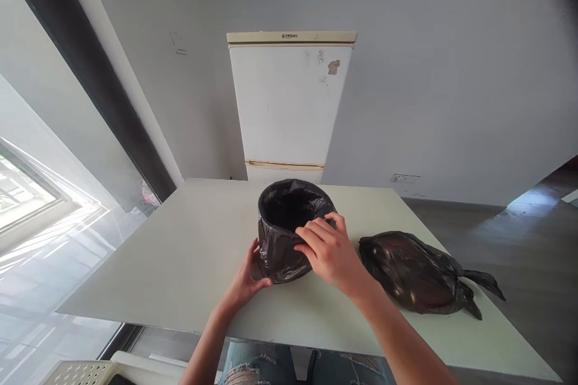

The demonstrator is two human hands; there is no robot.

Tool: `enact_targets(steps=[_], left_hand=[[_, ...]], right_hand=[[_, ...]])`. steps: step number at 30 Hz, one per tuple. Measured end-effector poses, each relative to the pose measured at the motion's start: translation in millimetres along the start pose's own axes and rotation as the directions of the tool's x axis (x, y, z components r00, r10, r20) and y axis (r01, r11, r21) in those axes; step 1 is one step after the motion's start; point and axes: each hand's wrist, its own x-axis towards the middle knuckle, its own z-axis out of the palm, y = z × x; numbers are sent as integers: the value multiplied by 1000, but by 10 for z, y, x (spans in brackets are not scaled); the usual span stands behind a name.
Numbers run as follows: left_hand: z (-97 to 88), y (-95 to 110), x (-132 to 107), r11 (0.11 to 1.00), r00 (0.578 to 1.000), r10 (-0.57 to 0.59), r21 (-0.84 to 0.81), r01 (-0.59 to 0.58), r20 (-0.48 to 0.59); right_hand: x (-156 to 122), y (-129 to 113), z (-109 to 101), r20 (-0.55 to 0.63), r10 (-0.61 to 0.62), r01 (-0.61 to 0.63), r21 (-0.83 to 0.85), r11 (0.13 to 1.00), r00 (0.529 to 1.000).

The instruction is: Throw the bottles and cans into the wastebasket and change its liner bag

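Observation:
A small round bin [289, 228] lined with a black plastic bag stands upright in the middle of a pale table [180, 264]. My left hand [247, 280] presses against the bin's lower left side, fingers curled onto the bag. My right hand [326, 246] lies over the near right rim, fingers bent onto the bag's folded edge. A full, tied black bag [418, 274] lies on its side on the table, to the right of the bin and apart from both hands.
A white fridge [289, 108] stands against the grey wall behind the table. A bright window and dark frame are at the left. A white perforated crate [81, 373] sits low at the bottom left. My knees in torn jeans show under the table's front edge.

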Motion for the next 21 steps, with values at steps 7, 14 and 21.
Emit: enact_targets(steps=[7,14,21], left_hand=[[37,46,-59,985,996,-40,161,53,-83],[56,133,-47,939,1000,-12,343,11,2],[60,253,-43,920,1000,-6,391,-3,22]], right_hand=[[113,580,-165,-113,42,-44,-20,999,993],[48,1764,-388,-139,149,-176,-201,964,979],[-289,2595,-559,-65,382,-385,-251,888,922]])
